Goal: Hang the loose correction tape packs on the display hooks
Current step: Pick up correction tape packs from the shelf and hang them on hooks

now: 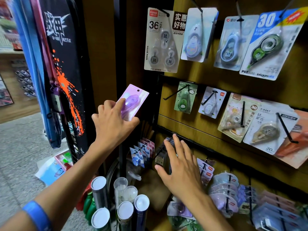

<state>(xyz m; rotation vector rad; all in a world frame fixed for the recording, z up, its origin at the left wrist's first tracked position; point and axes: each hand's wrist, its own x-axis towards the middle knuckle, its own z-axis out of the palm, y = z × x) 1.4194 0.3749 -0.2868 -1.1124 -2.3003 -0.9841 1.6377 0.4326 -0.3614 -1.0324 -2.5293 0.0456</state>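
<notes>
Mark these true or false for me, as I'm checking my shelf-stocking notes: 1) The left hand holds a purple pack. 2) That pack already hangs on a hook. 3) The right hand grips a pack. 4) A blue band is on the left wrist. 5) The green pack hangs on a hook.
1) True: the left hand pinches the purple pack.
2) False: it is held in the air, off any hook.
3) False: the right hand is open, fingers straight, holding nothing.
4) True: the blue band is on the left wrist.
5) True: the green pack hangs on a hook.
</notes>
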